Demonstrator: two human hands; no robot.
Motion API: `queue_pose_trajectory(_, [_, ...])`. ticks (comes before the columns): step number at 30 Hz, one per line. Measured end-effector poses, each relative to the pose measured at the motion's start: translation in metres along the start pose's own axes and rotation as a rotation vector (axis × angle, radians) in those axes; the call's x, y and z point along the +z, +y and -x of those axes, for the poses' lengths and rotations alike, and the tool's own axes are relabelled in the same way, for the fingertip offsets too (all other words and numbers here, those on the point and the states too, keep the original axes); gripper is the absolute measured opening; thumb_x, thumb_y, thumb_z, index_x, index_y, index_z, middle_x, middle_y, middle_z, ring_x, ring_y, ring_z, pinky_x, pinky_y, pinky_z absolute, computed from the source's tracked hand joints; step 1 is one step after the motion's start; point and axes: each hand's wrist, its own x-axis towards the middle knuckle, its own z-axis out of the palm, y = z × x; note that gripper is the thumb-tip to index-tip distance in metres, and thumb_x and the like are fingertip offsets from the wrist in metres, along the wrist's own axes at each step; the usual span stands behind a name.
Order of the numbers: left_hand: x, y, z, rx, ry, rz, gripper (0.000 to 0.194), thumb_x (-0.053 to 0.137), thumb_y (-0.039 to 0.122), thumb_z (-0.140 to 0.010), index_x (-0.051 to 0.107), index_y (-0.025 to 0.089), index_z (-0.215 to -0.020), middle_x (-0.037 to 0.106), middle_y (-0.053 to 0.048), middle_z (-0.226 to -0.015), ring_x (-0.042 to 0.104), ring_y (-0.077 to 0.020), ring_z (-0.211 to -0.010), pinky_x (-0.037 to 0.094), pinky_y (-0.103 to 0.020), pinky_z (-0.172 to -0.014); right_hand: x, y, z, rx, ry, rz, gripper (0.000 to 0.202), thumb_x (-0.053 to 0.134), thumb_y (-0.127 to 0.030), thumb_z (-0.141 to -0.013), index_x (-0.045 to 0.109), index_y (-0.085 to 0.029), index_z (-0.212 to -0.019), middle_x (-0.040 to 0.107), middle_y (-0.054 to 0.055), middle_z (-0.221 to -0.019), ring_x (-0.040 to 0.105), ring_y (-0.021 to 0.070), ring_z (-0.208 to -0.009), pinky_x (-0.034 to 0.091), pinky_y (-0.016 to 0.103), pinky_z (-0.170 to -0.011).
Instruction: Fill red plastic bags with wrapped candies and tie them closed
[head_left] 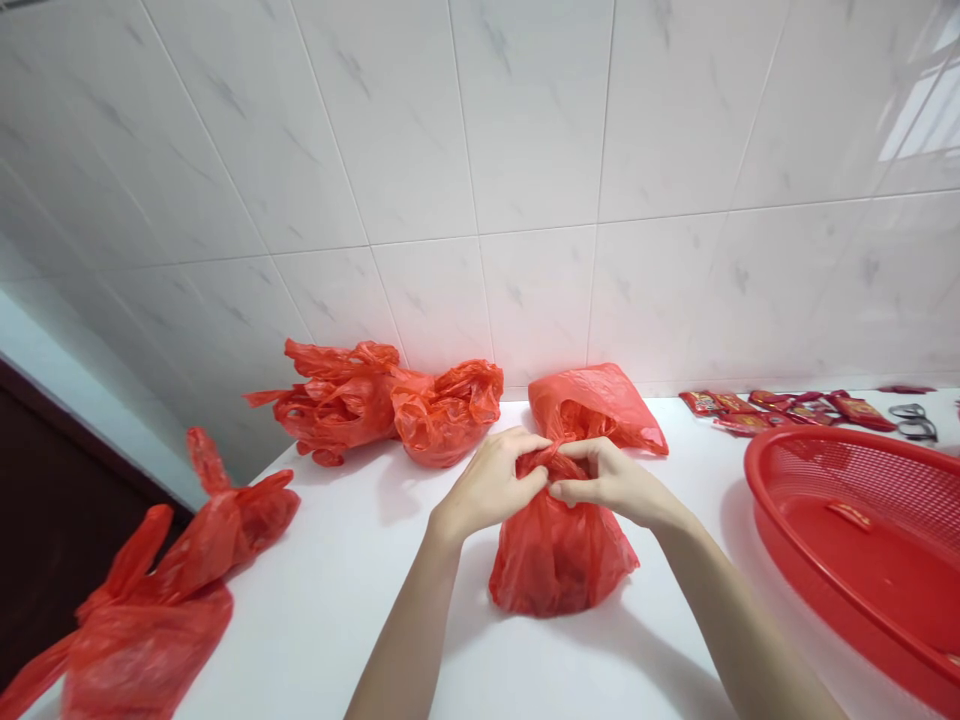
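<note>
A red plastic bag (562, 560) stands upright on the white table in front of me, its lower part bulging with contents I cannot make out. From the left, my left hand (499, 475) pinches the gathered neck of the bag between thumb and fingers. My right hand (611, 480) grips the same twisted neck from the other side, thumb and fingertips close to those of the left. The bag's handles look twisted or crossed at the top, partly covered by my fingers. Just behind my hands lies another red plastic bag (611, 395), flatter and puffed at its top.
Filled red bags (341, 400) stand against the tiled wall, and tied bags (150, 640) lie at the table's left edge. A red plastic basket (825, 540) stands at right with a small packet (850, 515) inside. Several red snack packets (795, 408) and scissors (913, 422) lie behind it.
</note>
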Motion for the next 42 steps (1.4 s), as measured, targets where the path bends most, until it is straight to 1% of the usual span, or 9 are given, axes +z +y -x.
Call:
queue_pose_trajectory(3, [0.002,-0.003,0.000,-0.017,0.061,0.005,0.019,0.054,0.011,-0.073,0.070,0.021,-0.069,0.062,-0.001,-0.068,0.055,-0.0156,-0.066,0.041,-0.026,-0.061,-0.003,-0.001,0.002,-0.042,0.090,0.189,0.013,0.062,-0.016,-0.073,0.067,-0.016,-0.085,0.055,-0.002,-0.072,0.047,0.0129,-0.066,0.036,0.026,-0.059])
queue_pose_trajectory(7, [0.004,-0.005,-0.001,-0.114,0.033,0.060,0.022,0.049,0.012,-0.071,0.057,0.019,-0.052,0.051,0.001,-0.058,0.042,-0.0123,-0.055,0.031,-0.026,-0.051,-0.001,0.002,0.001,-0.146,0.294,0.451,0.017,0.053,-0.008,-0.066,0.060,-0.018,-0.077,0.059,0.001,-0.078,0.050,0.0160,-0.072,0.037,0.028,-0.064])
queue_pose_trajectory(12, [0.004,-0.009,-0.008,-0.260,-0.119,0.520,0.021,0.049,0.022,-0.062,0.040,0.019,-0.044,0.036,0.004,-0.049,0.032,-0.0109,-0.052,0.026,-0.026,-0.050,0.002,0.005,-0.001,-0.216,0.215,0.441,0.016,0.045,-0.006,-0.071,0.052,-0.020,-0.077,0.060,0.001,-0.079,0.053,0.0160,-0.073,0.039,0.027,-0.063])
queue_pose_trajectory(16, [0.004,-0.016,-0.014,-0.405,-0.123,0.908,0.013,0.056,0.026,-0.054,0.050,0.018,-0.046,0.048,0.002,-0.051,0.043,-0.0121,-0.054,0.035,-0.025,-0.053,0.000,0.007,-0.003,-0.235,0.256,0.549,0.012,0.052,-0.010,-0.075,0.052,-0.020,-0.081,0.059,0.001,-0.081,0.054,0.0168,-0.074,0.040,0.028,-0.065])
queue_pose_trajectory(21, [0.009,-0.023,-0.017,-0.451,0.032,1.020,0.018,0.059,0.032,-0.062,0.066,0.016,-0.056,0.064,-0.004,-0.059,0.058,-0.0175,-0.064,0.047,-0.029,-0.063,-0.001,0.010,-0.004,-0.393,0.361,0.506,0.025,0.065,-0.025,-0.087,0.055,-0.024,-0.111,0.065,0.006,-0.109,0.061,0.0217,-0.093,0.049,0.035,-0.079])
queue_pose_trajectory(25, [0.008,-0.026,-0.016,-0.378,-0.022,0.982,0.021,0.057,0.030,-0.066,0.071,0.015,-0.063,0.071,-0.008,-0.069,0.065,-0.0215,-0.073,0.048,-0.030,-0.066,0.000,0.008,-0.005,-0.552,0.459,0.476,0.006,0.059,-0.029,-0.095,0.062,-0.025,-0.099,0.065,0.009,-0.104,0.063,0.0241,-0.098,0.052,0.038,-0.081])
queue_pose_trajectory(28, [0.004,-0.026,-0.016,-0.361,-0.039,0.911,0.022,0.059,0.025,-0.064,0.077,0.015,-0.072,0.075,-0.008,-0.079,0.066,-0.0207,-0.079,0.048,-0.029,-0.070,-0.001,0.006,-0.005,-0.555,0.518,0.483,0.015,0.058,-0.034,-0.096,0.065,-0.024,-0.087,0.065,0.009,-0.094,0.063,0.0238,-0.091,0.052,0.037,-0.074])
queue_pose_trajectory(33, [0.000,-0.032,-0.019,-0.399,0.148,0.893,0.022,0.078,0.023,-0.059,0.080,0.017,-0.080,0.076,-0.007,-0.083,0.066,-0.0179,-0.078,0.051,-0.030,-0.076,-0.015,0.003,-0.001,-0.479,0.538,0.498,0.024,0.059,-0.042,-0.095,0.062,-0.023,-0.082,0.067,0.005,-0.080,0.061,0.0210,-0.076,0.049,0.035,-0.071])
queue_pose_trajectory(42, [-0.018,-0.052,-0.014,-0.388,0.471,0.816,0.030,0.088,0.028,-0.052,0.079,0.016,-0.079,0.075,-0.006,-0.075,0.065,-0.0150,-0.066,0.052,-0.028,-0.065,-0.042,-0.010,0.019,-0.325,0.333,0.648,0.036,0.052,-0.050,-0.096,0.055,-0.022,-0.073,0.062,0.002,-0.071,0.052,0.0162,-0.066,0.041,0.028,-0.062])
